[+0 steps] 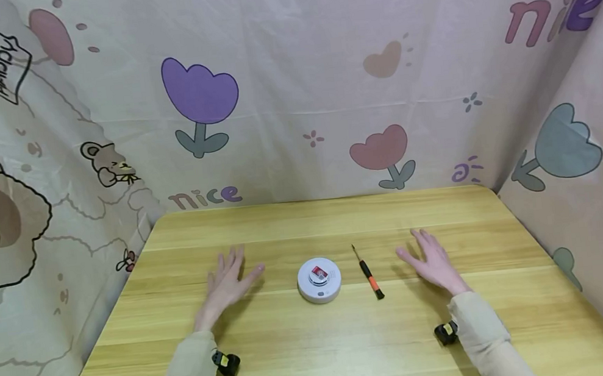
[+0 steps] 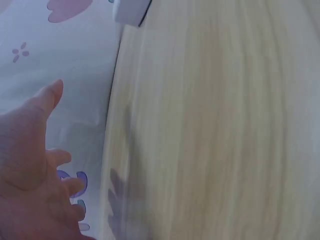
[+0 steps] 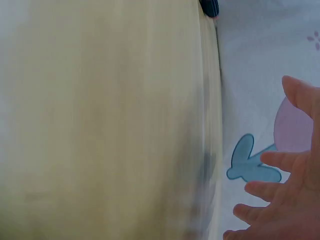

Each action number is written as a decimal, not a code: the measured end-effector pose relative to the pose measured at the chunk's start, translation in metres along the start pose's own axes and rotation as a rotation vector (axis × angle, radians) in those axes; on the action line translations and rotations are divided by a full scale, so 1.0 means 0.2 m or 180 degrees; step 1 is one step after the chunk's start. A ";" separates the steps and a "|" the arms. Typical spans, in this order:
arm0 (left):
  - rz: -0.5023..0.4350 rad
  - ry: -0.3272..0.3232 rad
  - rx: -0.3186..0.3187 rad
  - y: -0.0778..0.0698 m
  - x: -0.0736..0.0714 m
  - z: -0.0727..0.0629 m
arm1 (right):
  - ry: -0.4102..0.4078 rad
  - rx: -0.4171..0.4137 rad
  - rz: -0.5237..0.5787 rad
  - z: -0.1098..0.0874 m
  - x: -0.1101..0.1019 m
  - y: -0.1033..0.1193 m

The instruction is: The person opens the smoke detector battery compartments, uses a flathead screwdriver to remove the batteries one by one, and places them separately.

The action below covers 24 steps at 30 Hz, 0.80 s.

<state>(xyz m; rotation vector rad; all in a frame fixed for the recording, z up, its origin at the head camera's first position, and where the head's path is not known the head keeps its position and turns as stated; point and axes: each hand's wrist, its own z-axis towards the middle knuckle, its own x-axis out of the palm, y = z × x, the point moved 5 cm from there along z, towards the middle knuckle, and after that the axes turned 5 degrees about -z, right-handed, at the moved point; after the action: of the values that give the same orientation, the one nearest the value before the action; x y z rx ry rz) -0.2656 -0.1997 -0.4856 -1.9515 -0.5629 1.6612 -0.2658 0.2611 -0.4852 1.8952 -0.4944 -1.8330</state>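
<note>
A round white smoke detector with a red and white label on top lies mid-table. Just right of it is a small screwdriver with a black and orange handle, its thin tip pointing to the back. My left hand is spread left of the detector, apart from it and holding nothing. On the other side, my right hand has its fingers spread too, to the right of the screwdriver and not touching it. Each wrist view catches the hand's extended fingers; a white edge of the detector shows in the left one.
The wooden table reaches back to a patterned curtain, which also hangs along the left and right sides. A small black camera sits at the left wrist and another camera at the right wrist.
</note>
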 end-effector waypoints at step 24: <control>-0.0750 0.0377 0.0367 -0.20 0.16 -0.04 | 0.0246 -0.0395 0.0587 -0.07 0.14 0.22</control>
<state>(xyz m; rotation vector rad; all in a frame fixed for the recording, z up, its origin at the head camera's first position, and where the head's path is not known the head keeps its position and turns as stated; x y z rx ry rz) -0.2509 -0.1491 -0.4839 -1.8106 -0.6114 1.3928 -0.2473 0.2099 -0.4844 1.7683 -0.4995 -1.6279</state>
